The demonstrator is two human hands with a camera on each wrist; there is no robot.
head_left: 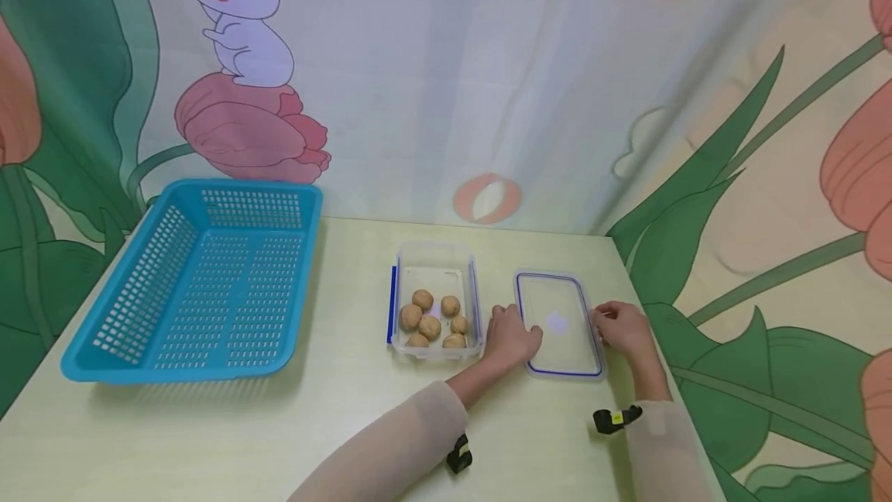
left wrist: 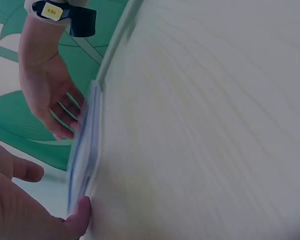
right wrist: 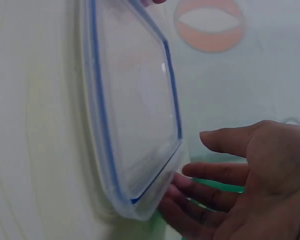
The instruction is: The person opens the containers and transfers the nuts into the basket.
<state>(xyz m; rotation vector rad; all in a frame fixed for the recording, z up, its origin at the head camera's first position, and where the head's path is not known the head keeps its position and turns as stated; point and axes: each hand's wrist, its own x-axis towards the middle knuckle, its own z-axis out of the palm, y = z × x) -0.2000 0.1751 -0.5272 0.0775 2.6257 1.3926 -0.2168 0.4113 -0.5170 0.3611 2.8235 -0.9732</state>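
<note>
A clear rectangular lid [head_left: 555,321] with a blue seal lies between my two hands at the right of the table. My left hand [head_left: 511,338] is at its left edge, one fingertip right at the rim in the left wrist view. On the opposite side, my right hand [head_left: 622,327] has its fingers at the lid's edge; in the right wrist view the thumb stands apart from the rim. Just left of my left hand stands a clear container [head_left: 437,256] with a blue side flap. Inside it lie several round, tan, walnut-like things [head_left: 430,327].
A large blue perforated basket [head_left: 307,269] stands on the left of the table [head_left: 355,409]. Behind the table hangs a printed curtain [head_left: 418,99] with a rabbit and flowers. The table's right edge runs close by my right forearm.
</note>
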